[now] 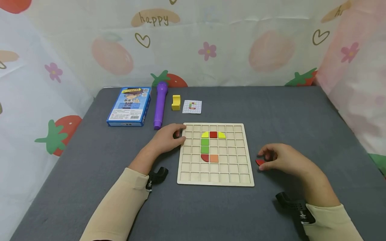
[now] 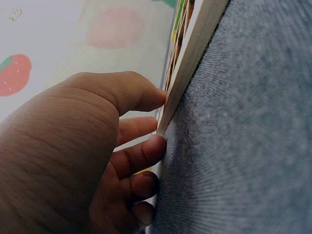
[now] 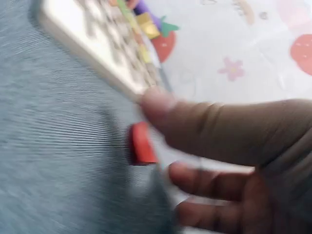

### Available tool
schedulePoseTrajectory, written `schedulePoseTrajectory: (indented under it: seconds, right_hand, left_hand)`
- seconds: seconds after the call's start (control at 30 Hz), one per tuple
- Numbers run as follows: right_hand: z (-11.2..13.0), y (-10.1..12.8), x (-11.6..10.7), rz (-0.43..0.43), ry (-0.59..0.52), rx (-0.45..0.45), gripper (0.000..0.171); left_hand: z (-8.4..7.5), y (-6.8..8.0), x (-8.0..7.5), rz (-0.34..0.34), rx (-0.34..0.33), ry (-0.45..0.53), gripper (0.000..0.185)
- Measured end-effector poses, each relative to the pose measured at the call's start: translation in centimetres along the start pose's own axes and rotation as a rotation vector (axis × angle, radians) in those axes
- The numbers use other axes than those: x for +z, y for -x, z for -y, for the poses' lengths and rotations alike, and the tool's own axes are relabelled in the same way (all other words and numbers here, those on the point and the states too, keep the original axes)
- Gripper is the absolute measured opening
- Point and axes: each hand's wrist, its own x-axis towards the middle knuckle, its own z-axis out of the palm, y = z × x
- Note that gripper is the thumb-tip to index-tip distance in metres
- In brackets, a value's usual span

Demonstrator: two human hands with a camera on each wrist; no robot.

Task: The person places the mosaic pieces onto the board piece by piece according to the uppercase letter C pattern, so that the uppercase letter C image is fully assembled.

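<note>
A pale wooden grid board lies flat on the grey table, bearing several coloured tiles: yellow rounded ones, a red square, two green squares, a red rounded tile and an orange square. My left hand touches the board's left edge near its far corner with thumb and index finger; its other fingers are loosely bent. Right of the board, my right hand hovers over a loose red tile on the table. Thumb and fingers are apart around that tile, which the hand partly hides in the head view.
Behind the board are a blue box, a purple microphone-shaped stick, a yellow block and a small card printed with a coloured grid pattern. A patterned cloth hangs beyond the table's far edge.
</note>
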Motion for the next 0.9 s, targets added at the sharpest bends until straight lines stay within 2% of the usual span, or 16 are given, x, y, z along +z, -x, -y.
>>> schedulePoseTrajectory:
  seconds: [0.17, 0.33, 0.53, 0.9]
  right_hand:
    - [-0.12, 0.52, 0.11, 0.013, 0.049, -0.01, 0.028]
    - [0.24, 0.43, 0.45, -0.031, 0.048, -0.003, 0.017]
    - [0.29, 0.34, 0.67, -0.121, 0.098, 0.018, 0.02]
    - [-0.25, 0.57, 0.48, -0.128, 0.034, -0.025, 0.02]
  left_hand:
    - [0.05, -0.08, -0.04, -0.003, 0.007, 0.003, 0.049]
    - [0.1, -0.07, -0.05, -0.004, 0.0, 0.006, 0.049]
    - [0.1, -0.01, -0.06, -0.004, -0.008, 0.002, 0.049]
    - [0.11, -0.08, 0.14, 0.005, -0.024, -0.011, 0.048]
